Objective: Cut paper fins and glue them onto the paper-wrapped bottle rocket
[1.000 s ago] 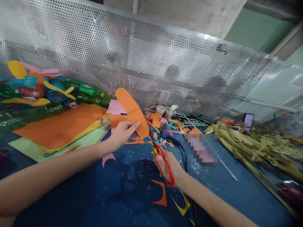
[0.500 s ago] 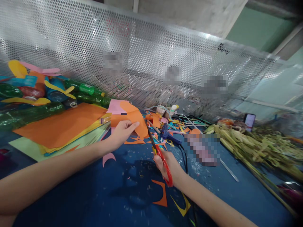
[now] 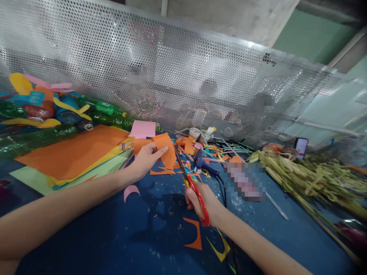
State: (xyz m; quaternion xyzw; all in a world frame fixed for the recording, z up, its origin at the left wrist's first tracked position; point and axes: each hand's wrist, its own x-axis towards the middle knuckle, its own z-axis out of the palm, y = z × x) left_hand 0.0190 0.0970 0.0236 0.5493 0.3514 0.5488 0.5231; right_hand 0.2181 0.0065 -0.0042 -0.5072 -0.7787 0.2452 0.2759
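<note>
My left hand (image 3: 146,158) pinches a piece of orange paper (image 3: 166,149) between thumb and fingers, holding it above the blue table. My right hand (image 3: 205,198) grips red-handled scissors (image 3: 197,194), their blades pointing up and away, close beside the right edge of the paper. Whether the blades touch the paper I cannot tell. Behind my left hand lie a pink sheet (image 3: 143,129) and another orange piece. Under the paper are orange offcuts (image 3: 163,171), and a curved pink scrap (image 3: 132,193) rests nearer me.
Stacked coloured sheets (image 3: 77,152) and green bottles (image 3: 48,137) lie left. Beyond the scissors are a blue glue gun (image 3: 205,164) and many scraps. Dried husks (image 3: 309,179) and a phone (image 3: 301,148) sit right. A perforated metal screen (image 3: 177,76) stands behind.
The upper rounded part of the orange paper no longer shows above my left hand, uncovering more of the pink sheet. Both hands stay nearly in place, the scissors still beside the paper.
</note>
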